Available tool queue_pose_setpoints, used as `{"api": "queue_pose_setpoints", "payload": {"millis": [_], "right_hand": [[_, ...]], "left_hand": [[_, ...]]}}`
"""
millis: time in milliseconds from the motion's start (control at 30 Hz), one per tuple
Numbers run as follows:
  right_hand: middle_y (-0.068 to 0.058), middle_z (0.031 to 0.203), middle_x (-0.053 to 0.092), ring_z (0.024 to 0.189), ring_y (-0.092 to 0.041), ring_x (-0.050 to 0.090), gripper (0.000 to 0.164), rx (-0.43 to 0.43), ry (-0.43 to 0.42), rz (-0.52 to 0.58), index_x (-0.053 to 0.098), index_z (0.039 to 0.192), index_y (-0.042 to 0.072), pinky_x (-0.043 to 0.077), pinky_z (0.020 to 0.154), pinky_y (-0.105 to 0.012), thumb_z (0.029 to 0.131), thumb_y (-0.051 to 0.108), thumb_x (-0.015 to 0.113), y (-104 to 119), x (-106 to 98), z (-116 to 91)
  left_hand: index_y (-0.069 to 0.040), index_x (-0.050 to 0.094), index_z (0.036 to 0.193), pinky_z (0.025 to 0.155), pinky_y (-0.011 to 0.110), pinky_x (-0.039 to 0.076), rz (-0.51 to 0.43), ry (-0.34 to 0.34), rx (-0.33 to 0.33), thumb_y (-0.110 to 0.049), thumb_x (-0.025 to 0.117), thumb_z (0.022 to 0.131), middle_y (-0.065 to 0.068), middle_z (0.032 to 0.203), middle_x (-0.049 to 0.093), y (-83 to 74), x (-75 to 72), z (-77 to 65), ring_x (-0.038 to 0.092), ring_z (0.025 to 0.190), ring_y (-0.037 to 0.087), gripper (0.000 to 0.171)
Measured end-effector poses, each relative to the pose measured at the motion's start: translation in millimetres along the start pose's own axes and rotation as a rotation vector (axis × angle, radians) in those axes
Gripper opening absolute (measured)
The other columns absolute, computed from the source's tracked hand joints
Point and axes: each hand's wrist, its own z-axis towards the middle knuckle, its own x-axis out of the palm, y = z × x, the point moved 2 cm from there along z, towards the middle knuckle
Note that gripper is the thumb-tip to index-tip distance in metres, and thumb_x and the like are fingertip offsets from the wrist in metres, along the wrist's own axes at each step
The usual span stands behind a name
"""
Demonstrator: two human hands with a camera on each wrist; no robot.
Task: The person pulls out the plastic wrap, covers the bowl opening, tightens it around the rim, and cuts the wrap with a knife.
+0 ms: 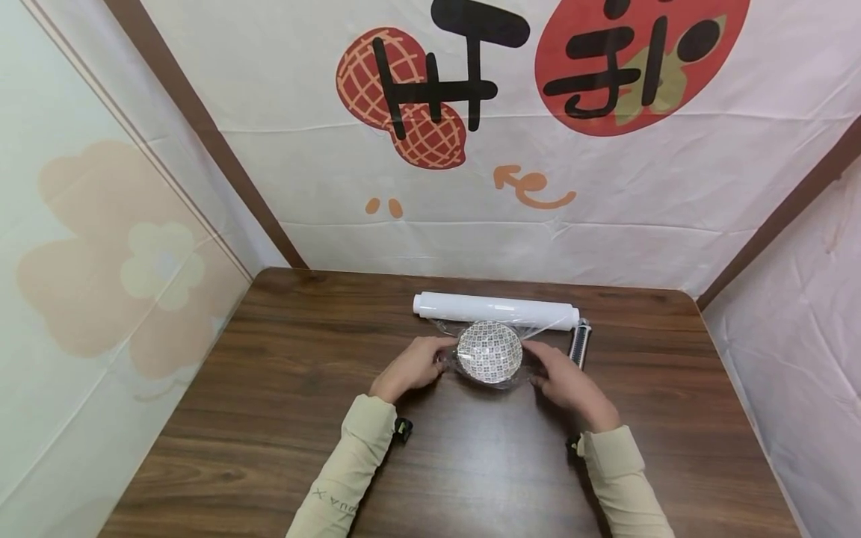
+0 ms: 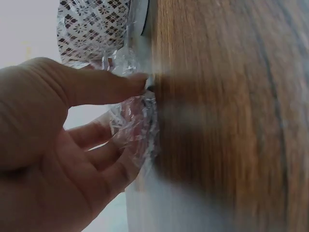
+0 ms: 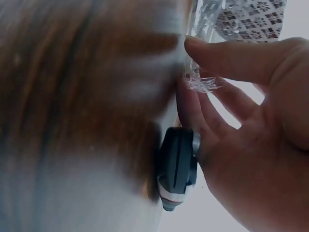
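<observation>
A round bowl (image 1: 489, 351) with a small dark pattern on white stands on the table. Clear cling film (image 2: 133, 118) lies over it and bunches at both sides. At the bowl's left side my left hand (image 1: 417, 362) pinches the crumpled film between thumb and fingers. My right hand (image 1: 563, 379) is at the opposite side, its thumb and fingers pinching the film's gathered edge (image 3: 200, 83). Behind the bowl lies a white roll of cling film (image 1: 494, 308), from which a clear sheet stretches to the bowl.
A slim black-and-silver tool (image 1: 580, 344) lies just beyond my right hand, near the roll's right end; its kind is unclear. The brown wood-grain table (image 1: 282, 418) meets a printed fabric wall (image 1: 430, 246) at the back, with more fabric at both sides.
</observation>
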Motion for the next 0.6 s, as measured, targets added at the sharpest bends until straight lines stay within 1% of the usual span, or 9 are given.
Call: {"api": "queue_pose_setpoints", "payload": {"millis": [67,133,233,333,367,433,500,533,600], "right_hand": [[-0.019,0.137,0.058,0.127,-0.039,0.054,0.062,-0.015,-0.024,-0.012,0.052,0.139,0.004,0.043,0.108,-0.054,0.081,-0.007,0.071,-0.5,1.0,2.4],[-0.020,0.136,0.058,0.127,-0.040,0.054,0.059,-0.023,-0.042,-0.020,0.054,0.136,0.003,0.043,0.108,-0.054,0.081,-0.005,0.072,-1.5,1.3,4.4],[-0.021,0.137,0.057,0.128,-0.041,0.053,0.059,-0.021,-0.060,-0.024,0.053,0.137,0.002,0.042,0.108,-0.055,0.081,-0.002,0.073,-2.5,-1.8,4.0],[-0.025,0.135,0.056,0.126,-0.043,0.052,0.059,0.048,-0.109,-0.029,0.050,0.138,-0.002,0.041,0.108,-0.057,0.083,0.000,0.071,0.6,-11.2,-3.5],[-0.026,0.132,0.057,0.123,-0.043,0.054,0.056,0.084,-0.135,-0.020,0.051,0.137,-0.003,0.043,0.106,-0.057,0.084,0.001,0.070,3.2,-15.2,-6.8],[-0.024,0.123,0.062,0.114,-0.039,0.059,0.045,0.202,-0.186,0.021,0.054,0.132,-0.003,0.047,0.100,-0.053,0.089,0.004,0.065,9.2,-22.6,-14.4],[-0.020,0.110,0.067,0.100,-0.032,0.064,0.034,0.327,-0.196,0.105,0.059,0.126,-0.002,0.053,0.089,-0.045,0.094,0.010,0.059,16.6,-26.9,-20.8],[-0.020,0.105,0.068,0.094,-0.029,0.066,0.031,0.382,-0.177,0.179,0.060,0.123,-0.003,0.054,0.083,-0.042,0.097,0.013,0.057,19.9,-27.4,-22.8],[-0.018,0.099,0.070,0.086,-0.024,0.067,0.036,0.487,-0.116,0.324,0.062,0.121,-0.005,0.055,0.076,-0.035,0.101,0.023,0.052,24.7,-25.4,-25.3]], "left_hand": [[-0.016,0.058,0.137,0.075,0.029,0.053,0.017,-0.025,-0.010,-0.004,0.064,0.090,0.003,0.094,0.068,-0.4,1.4,3.0,0.061,0.082,0.013,0.049],[-0.016,0.059,0.135,0.084,0.035,0.053,0.042,-0.041,-0.036,-0.009,0.067,0.090,0.006,0.105,0.067,-0.2,3.3,4.9,0.061,0.095,0.020,0.047],[-0.020,0.057,0.138,0.099,0.044,0.045,0.048,-0.050,-0.120,-0.017,0.073,0.087,0.010,0.122,0.059,-2.3,2.6,2.3,0.051,0.114,0.029,0.053],[-0.022,0.054,0.140,0.102,0.049,0.040,0.021,-0.093,-0.228,-0.017,0.076,0.085,0.012,0.131,0.051,-8.0,-4.0,-8.6,0.041,0.121,0.032,0.060],[-0.021,0.055,0.139,0.103,0.049,0.041,0.011,-0.129,-0.261,-0.017,0.075,0.085,0.012,0.131,0.051,-10.6,-7.0,-12.7,0.042,0.120,0.033,0.057],[-0.016,0.062,0.130,0.097,0.044,0.046,-0.039,-0.215,-0.323,-0.015,0.071,0.087,0.011,0.122,0.059,-15.4,-12.0,-21.5,0.050,0.113,0.030,0.044],[-0.010,0.067,0.121,0.084,0.035,0.053,-0.166,-0.261,-0.380,-0.015,0.065,0.092,0.010,0.107,0.068,-19.2,-13.0,-28.9,0.063,0.098,0.026,0.029],[-0.005,0.069,0.117,0.079,0.033,0.056,-0.285,-0.262,-0.400,-0.014,0.062,0.094,0.011,0.100,0.072,-20.5,-11.6,-31.3,0.068,0.089,0.025,0.026],[0.003,0.068,0.115,0.071,0.031,0.060,-0.548,-0.236,-0.450,-0.015,0.056,0.098,0.017,0.093,0.074,-21.4,-5.4,-33.9,0.073,0.078,0.023,0.027]]}}
